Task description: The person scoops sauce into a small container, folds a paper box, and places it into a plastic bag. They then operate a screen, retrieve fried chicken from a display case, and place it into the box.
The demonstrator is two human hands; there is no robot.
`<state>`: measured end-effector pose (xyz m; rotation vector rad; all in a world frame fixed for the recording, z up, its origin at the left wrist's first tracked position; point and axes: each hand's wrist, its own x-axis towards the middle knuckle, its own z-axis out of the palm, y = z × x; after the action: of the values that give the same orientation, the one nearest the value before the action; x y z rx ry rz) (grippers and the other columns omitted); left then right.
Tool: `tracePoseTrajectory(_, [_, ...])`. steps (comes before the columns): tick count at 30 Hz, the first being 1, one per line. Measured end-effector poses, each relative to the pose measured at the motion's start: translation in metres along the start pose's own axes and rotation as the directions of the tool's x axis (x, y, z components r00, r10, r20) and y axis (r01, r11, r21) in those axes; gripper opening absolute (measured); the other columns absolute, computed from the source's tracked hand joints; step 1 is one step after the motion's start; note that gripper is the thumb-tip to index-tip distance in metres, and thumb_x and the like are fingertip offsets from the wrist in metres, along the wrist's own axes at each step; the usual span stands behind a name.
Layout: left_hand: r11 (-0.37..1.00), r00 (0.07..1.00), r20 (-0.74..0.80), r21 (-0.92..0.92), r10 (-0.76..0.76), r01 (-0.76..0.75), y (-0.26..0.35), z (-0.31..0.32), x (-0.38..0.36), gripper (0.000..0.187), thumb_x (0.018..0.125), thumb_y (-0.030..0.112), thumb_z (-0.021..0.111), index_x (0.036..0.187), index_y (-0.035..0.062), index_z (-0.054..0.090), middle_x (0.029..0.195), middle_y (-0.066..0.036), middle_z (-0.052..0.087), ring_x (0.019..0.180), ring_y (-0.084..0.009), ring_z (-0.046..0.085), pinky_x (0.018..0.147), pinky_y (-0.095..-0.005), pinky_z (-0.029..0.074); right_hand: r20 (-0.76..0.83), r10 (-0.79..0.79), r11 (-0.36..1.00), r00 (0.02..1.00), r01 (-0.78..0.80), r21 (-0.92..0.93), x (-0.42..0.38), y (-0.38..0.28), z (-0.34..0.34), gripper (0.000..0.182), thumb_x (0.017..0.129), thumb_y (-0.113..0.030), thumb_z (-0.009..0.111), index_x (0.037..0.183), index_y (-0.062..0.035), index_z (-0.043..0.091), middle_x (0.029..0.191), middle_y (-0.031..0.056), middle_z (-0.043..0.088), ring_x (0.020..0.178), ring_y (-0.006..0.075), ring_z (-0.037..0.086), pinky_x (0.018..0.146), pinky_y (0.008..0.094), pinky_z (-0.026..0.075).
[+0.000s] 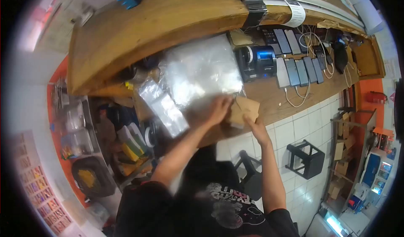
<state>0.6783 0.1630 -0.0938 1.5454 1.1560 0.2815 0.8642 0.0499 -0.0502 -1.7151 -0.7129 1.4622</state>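
A small brown cardboard piece or packet [247, 107] is at the desk's front edge, pinched at its lower right corner by my right hand [254, 122]. At its left side is my left hand [220, 109], blurred, with its fingers bent over the lower edge of a stack of clear plastic bags [202, 68]; what it holds, if anything, cannot be made out. A narrower pile of clear plastic sleeves [164, 107] lies to the left of that stack.
Right of the bags stands a black printer [259, 62]. Beyond it are several phones [302, 72] with white cables. A raised wooden shelf [168, 22] overhangs the desk [269, 98]. Black stools [306, 158] stand on the tiled floor. Left is a black bin [93, 176].
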Motion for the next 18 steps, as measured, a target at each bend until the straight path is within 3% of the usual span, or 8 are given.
tracePoseTrajectory(2, [0.885,0.869,-0.262,0.33,0.419,-0.327,-0.02,-0.027,0.03,0.048,0.093,0.029,0.061,0.132,0.0019,0.054,0.125,-0.023,0.058,0.124,-0.0406,0.051,0.107,-0.0425,0.039,0.022,-0.028,0.998,0.999,0.026,0.05,-0.001,-0.011,-0.003,0.06,0.092,-0.029,0.07,0.135,0.0044,0.045,0.133,0.0166,0.054,0.12,0.0239,0.055,0.1,0.0358,0.044])
tracePoseTrajectory(3, [0.886,0.878,-0.248,0.337,0.409,-0.318,-0.012,-0.042,0.043,0.048,0.093,0.029,0.061,0.132,0.0019,0.054,0.125,-0.023,0.058,0.124,-0.0406,0.051,0.107,-0.0425,0.039,0.024,-0.014,0.998,1.0,0.013,0.067,0.001,-0.014,-0.004,0.06,0.092,-0.029,0.07,0.135,0.0044,0.045,0.133,0.0166,0.054,0.12,0.0239,0.055,0.1,0.0358,0.044])
tracePoseTrajectory(5, [0.494,0.673,-0.328,0.867,0.663,-0.064,0.013,-0.068,0.065,0.041,0.085,0.019,0.068,0.121,0.0009,0.061,0.12,-0.02,0.06,0.117,-0.0367,0.055,0.099,-0.0433,0.044,-0.353,-0.415,0.83,0.838,0.19,-0.525,0.006,-0.023,-0.008,0.064,0.092,-0.027,0.069,0.138,0.0063,0.042,0.134,0.0201,0.053,0.121,0.0289,0.055,0.101,0.0389,0.044])
tracePoseTrajectory(7, [0.507,0.741,-0.285,0.858,0.608,-0.085,-0.008,-0.079,0.088,0.036,0.084,0.018,0.068,0.115,0.0008,0.063,0.115,-0.019,0.061,0.111,-0.0355,0.057,0.095,-0.0433,0.045,-0.41,-0.416,0.855,0.812,0.195,-0.481,0.018,-0.059,0.001,0.055,0.091,-0.024,0.068,0.133,0.0059,0.049,0.123,0.0213,0.06,0.116,0.0324,0.059,0.099,0.0416,0.045])
tracePoseTrajectory(9, [0.517,0.798,-0.243,0.85,0.551,-0.099,-0.033,-0.09,0.099,0.03,0.083,0.016,0.068,0.109,0.0007,0.066,0.11,-0.017,0.062,0.105,-0.0343,0.059,0.09,-0.0434,0.047,-0.249,-0.394,0.868,0.885,0.27,-0.416,0.043,-0.074,0.008,0.039,0.091,-0.02,0.067,0.121,0.0032,0.059,0.109,0.02,0.065,0.107,0.0344,0.063,0.093,0.0434,0.048])
tracePoseTrajectory(12, [0.693,0.811,-0.242,0.675,0.532,-0.253,-0.036,-0.103,0.105,0.009,0.078,0.01,0.07,0.084,0.0041,0.067,0.083,-0.013,0.063,0.08,-0.0337,0.059,0.073,-0.0398,0.048,-0.037,-0.438,0.827,0.898,0.386,-0.41,0.078,-0.112,0.047,0.025,0.087,-0.012,0.066,0.108,0.0019,0.064,0.103,0.0216,0.066,0.101,0.0373,0.064,0.089,0.0427,0.05])
tracePoseTrajectory(16, [0.785,0.936,-0.113,0.583,0.334,-0.21,-0.011,-0.121,0.088,0.011,0.079,0.012,0.072,0.08,0.0036,0.065,0.074,-0.015,0.06,0.07,-0.0318,0.058,0.066,-0.0371,0.046,0.293,-0.549,0.623,0.783,0.617,-0.48,0.125,-0.099,0.089,0.024,0.083,-0.005,0.06,0.106,0.0003,0.064,0.105,0.0232,0.065,0.1,0.0383,0.062,0.088,0.0417,0.051])
tracePoseTrajectory(18, [0.921,0.984,-0.167,0.391,0.064,0.006,0.011,-0.127,0.074,0.016,0.084,0.018,0.072,0.084,0.0021,0.069,0.074,-0.016,0.063,0.065,-0.0262,0.057,0.063,-0.0356,0.045,0.422,-0.557,0.305,0.716,0.648,-0.697,0.149,-0.063,0.105,0.025,0.083,-0.004,0.054,0.105,-0.0019,0.065,0.106,0.0242,0.064,0.104,0.038,0.06,0.09,0.0444,0.051])
